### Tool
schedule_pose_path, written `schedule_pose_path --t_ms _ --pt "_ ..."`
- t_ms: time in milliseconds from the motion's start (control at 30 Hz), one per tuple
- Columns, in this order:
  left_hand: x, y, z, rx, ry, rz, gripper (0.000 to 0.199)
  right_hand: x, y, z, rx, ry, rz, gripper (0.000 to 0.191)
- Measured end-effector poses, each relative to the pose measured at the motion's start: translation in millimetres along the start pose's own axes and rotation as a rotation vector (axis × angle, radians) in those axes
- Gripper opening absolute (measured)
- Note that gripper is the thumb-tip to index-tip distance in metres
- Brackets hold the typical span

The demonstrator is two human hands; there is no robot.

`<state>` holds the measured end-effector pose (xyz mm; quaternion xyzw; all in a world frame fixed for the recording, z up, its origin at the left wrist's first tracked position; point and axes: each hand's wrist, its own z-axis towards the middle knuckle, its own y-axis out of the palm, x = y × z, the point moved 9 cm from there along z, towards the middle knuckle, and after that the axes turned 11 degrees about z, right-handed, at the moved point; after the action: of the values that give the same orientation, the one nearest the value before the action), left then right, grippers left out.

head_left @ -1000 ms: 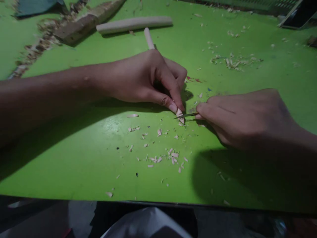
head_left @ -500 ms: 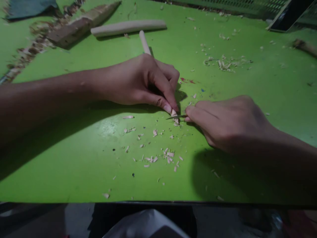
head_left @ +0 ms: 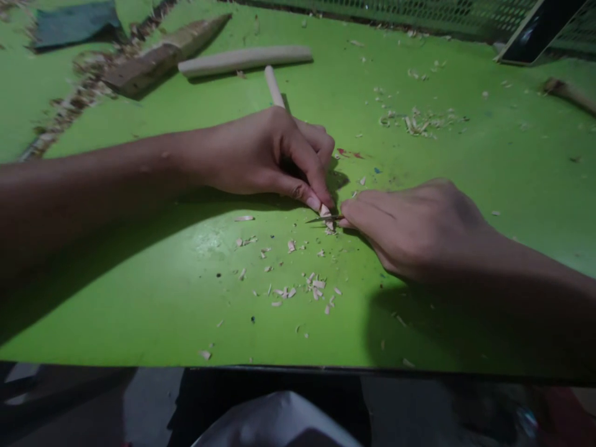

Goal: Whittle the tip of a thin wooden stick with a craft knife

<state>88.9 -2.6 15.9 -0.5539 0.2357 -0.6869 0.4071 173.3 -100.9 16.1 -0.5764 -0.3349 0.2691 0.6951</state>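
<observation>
My left hand point(head_left: 279, 152) is closed round a thin pale wooden stick point(head_left: 274, 87). The stick's rounded far end sticks out above the knuckles, and its carved near end shows below the thumb and index finger, close to the green table point(head_left: 153, 298). In my right hand point(head_left: 414, 226) a small knife is pinched, its handle hidden by the fingers. The narrow knife blade point(head_left: 318, 219) points left and lies across the carved tip of the stick. Small wood shavings point(head_left: 316, 285) are scattered on the table just below both hands.
Toward the back lie a thicker pale stick point(head_left: 246, 59) and a rough pointed piece of wood point(head_left: 162, 59). A line of shavings point(head_left: 79, 96) and a dark cloth-like piece point(head_left: 77, 23) are at upper left. A dark flat object point(head_left: 540, 31) leans at upper right.
The view has shifted slightly, and the table's front edge sits higher in the picture. My right hand and the knife blade have moved a little left against the stick's tip. Both grips look the same.
</observation>
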Motion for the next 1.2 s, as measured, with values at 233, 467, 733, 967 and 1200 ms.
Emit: schedule_pose_path --t_ms 233,467,733,967,1200 --pt "-1 -0.6 1 -0.01 -0.019 0.008 0.024 14 2 -3 0.0 0.1 0.183 0.032" --pt "0 -1.5 2 -0.008 0.023 0.012 0.017 19 8 4 -0.079 0.164 0.238 0.023" --pt "0 -1.6 2 -0.005 0.016 0.015 0.018 18 -1 -7 0.11 0.099 0.195 0.045" --pt "-2 -0.5 2 -0.018 0.006 0.012 0.019 15 -4 -5 0.158 0.072 0.157 0.042" --pt "-4 -1.0 2 -0.018 0.007 0.007 0.032 10 -3 -3 0.12 0.101 0.103 0.035"
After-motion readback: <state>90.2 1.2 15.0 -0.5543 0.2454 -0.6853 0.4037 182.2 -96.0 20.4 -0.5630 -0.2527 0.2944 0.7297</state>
